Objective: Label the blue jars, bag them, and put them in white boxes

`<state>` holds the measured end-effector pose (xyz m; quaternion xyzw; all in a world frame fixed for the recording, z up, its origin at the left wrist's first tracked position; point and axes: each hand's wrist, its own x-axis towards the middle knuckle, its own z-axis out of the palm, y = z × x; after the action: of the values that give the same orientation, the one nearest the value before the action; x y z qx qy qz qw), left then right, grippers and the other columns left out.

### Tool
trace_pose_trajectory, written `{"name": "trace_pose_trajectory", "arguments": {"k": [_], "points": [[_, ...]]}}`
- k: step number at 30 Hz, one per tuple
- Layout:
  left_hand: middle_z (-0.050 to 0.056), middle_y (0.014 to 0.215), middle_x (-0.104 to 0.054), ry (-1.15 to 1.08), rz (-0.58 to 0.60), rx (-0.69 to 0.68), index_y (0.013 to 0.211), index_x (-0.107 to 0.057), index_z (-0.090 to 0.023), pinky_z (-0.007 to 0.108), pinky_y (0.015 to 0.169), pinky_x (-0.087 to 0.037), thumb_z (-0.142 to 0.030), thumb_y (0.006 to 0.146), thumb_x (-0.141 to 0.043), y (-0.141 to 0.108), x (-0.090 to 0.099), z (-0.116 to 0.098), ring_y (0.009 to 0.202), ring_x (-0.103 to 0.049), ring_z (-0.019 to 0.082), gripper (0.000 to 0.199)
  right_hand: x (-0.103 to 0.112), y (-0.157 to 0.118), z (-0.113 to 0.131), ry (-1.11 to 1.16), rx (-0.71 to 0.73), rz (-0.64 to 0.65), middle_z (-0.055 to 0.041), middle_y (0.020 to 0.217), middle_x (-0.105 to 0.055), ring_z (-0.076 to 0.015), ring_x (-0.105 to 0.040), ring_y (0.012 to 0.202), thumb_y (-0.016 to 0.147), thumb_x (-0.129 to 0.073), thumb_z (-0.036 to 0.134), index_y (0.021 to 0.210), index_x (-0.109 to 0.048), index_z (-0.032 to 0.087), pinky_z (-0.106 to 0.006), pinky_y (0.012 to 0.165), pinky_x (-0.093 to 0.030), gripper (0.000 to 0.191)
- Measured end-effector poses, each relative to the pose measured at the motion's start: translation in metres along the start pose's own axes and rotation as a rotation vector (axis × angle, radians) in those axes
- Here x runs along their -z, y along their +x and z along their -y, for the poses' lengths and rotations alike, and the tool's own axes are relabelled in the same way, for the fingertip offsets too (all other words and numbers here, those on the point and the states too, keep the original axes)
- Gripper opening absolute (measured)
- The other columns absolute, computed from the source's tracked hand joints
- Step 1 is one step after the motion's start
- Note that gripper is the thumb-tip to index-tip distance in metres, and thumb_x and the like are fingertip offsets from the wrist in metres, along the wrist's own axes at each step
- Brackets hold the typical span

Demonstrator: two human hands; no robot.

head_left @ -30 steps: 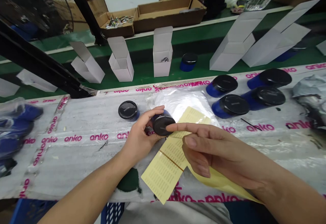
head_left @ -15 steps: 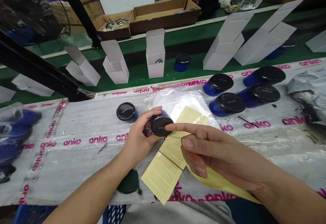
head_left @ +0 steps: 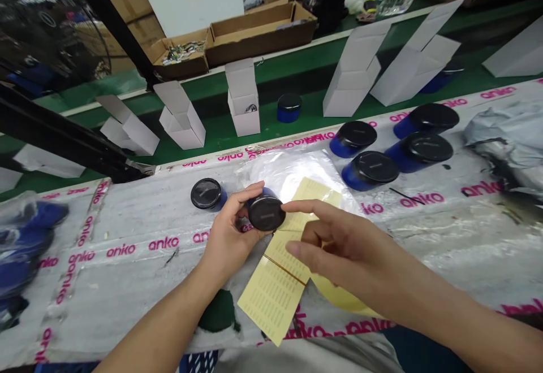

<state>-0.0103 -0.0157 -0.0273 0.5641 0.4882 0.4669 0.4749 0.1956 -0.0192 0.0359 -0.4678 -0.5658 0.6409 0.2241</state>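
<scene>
My left hand (head_left: 231,226) grips a blue jar with a black lid (head_left: 266,212), tilted so the lid faces me. A small dark label shows on that lid. My right hand (head_left: 335,237) has its index finger stretched out, its tip at the lid's right edge; thumb and other fingers are apart from it, with nothing seen between them. Beneath the hands lies a yellow sheet of small printed labels (head_left: 271,299), partly covered by the right hand. Another blue jar with a black lid (head_left: 206,194) stands just left of the held one.
Several lidded blue jars (head_left: 370,170) stand at the right. A clear plastic bag (head_left: 292,164) lies behind the label sheet. Open white boxes (head_left: 244,102) line the green conveyor belt (head_left: 216,135). Bagged blue jars (head_left: 29,231) lie at far left; a black post (head_left: 72,135) rises there.
My right index finger has drawn back from the middle of the lid to its right edge, and the label shows more plainly. The whole view has shifted slightly.
</scene>
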Motion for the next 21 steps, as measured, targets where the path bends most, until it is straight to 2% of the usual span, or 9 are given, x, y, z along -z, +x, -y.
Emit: {"name": "trace_pose_trajectory", "arguments": {"k": [3,5,8,10,12,14,16,18,21], "points": [[0.008,0.144,-0.062,-0.002,0.003,-0.05,0.122,-0.065,-0.027,0.04,0.104,-0.053,-0.012,0.076,-0.083,0.001,0.0,0.001,0.141,-0.053,0.027,0.052,-0.001,0.018,0.002,-0.316,0.203,-0.188,0.0004,0.081,-0.059,-0.016,-0.055,0.064,0.088,-0.066,0.037,0.118,-0.063,0.026,-0.03,0.056,-0.043,0.032],[0.008,0.142,-0.063,-0.002,-0.01,-0.058,0.121,-0.065,-0.027,0.04,0.102,-0.054,-0.012,0.075,-0.083,0.001,0.0,0.0,0.138,-0.055,0.027,0.051,0.0,0.034,0.001,-0.467,0.332,-0.257,-0.0039,0.094,-0.062,-0.018,-0.059,0.072,0.086,-0.069,0.03,0.113,-0.066,0.024,-0.033,0.062,-0.046,0.028],[0.009,0.143,-0.061,-0.004,-0.035,0.001,0.123,-0.064,-0.026,0.042,0.099,-0.055,-0.015,0.074,-0.085,0.001,-0.001,-0.002,0.128,-0.062,0.028,0.055,0.008,0.054,0.0,-0.509,0.478,-0.21,-0.0072,0.095,-0.066,-0.0229,-0.064,0.086,0.088,-0.065,0.023,0.104,-0.071,0.021,-0.037,0.075,-0.051,0.016],[0.01,0.144,-0.06,-0.002,-0.031,0.051,0.127,-0.062,-0.025,0.045,0.098,-0.056,-0.014,0.073,-0.085,0.002,-0.002,-0.003,0.122,-0.065,0.028,0.059,0.016,0.061,-0.001,-0.439,0.422,-0.15,-0.0079,0.091,-0.068,-0.0232,-0.066,0.082,0.092,-0.06,0.026,0.103,-0.073,0.021,-0.038,0.075,-0.053,0.018],[0.01,0.144,-0.06,0.006,-0.017,0.07,0.13,-0.06,-0.024,0.047,0.1,-0.055,-0.012,0.072,-0.085,0.003,-0.003,-0.001,0.119,-0.066,0.028,0.064,0.022,0.064,0.0,-0.41,0.312,-0.123,-0.0104,0.101,-0.071,-0.0235,-0.067,0.078,0.095,-0.059,0.038,0.112,-0.073,0.022,-0.039,0.071,-0.055,0.027],[0.01,0.144,-0.061,0.046,-0.009,0.035,0.135,-0.058,-0.024,0.049,0.104,-0.054,-0.01,0.074,-0.081,0.003,-0.004,0.002,0.12,-0.065,0.029,0.066,0.022,0.065,-0.001,-0.494,0.319,-0.09,-0.013,0.122,-0.069,-0.0275,-0.069,0.089,0.091,-0.064,0.048,0.125,-0.069,0.024,-0.042,0.075,-0.057,0.042],[0.011,0.144,-0.061,0.125,-0.008,-0.034,0.142,-0.054,-0.024,0.05,0.108,-0.052,-0.005,0.078,-0.074,0.001,-0.003,0.003,0.127,-0.062,0.03,0.069,0.018,0.066,-0.002,-0.662,0.432,-0.048,-0.0134,0.134,-0.064,-0.034,-0.067,0.107,0.085,-0.072,0.046,0.135,-0.061,0.027,-0.049,0.086,-0.056,0.055],[0.012,0.148,-0.058,0.236,0.004,-0.11,0.15,-0.046,-0.022,0.051,0.115,-0.048,-0.002,0.082,-0.066,-0.004,0.0,-0.004,0.137,-0.056,0.032,0.073,0.012,0.07,-0.005,-0.796,0.519,-0.014,-0.0145,0.131,-0.066,-0.0384,-0.065,0.114,0.084,-0.073,0.041,0.136,-0.059,0.028,-0.054,0.09,-0.055,0.055],[0.013,0.157,-0.05,0.409,0.034,-0.201,0.153,-0.043,-0.019,0.048,0.123,-0.041,-0.004,0.086,-0.062,-0.015,0.012,-0.032,0.147,-0.047,0.03,0.071,0.009,0.083,-0.012,-0.854,0.583,-0.022,-0.0178,0.122,-0.071,-0.0388,-0.07,0.103,0.088,-0.068,0.042,0.129,-0.061,0.032,-0.052,0.08,-0.057,0.042]]}}
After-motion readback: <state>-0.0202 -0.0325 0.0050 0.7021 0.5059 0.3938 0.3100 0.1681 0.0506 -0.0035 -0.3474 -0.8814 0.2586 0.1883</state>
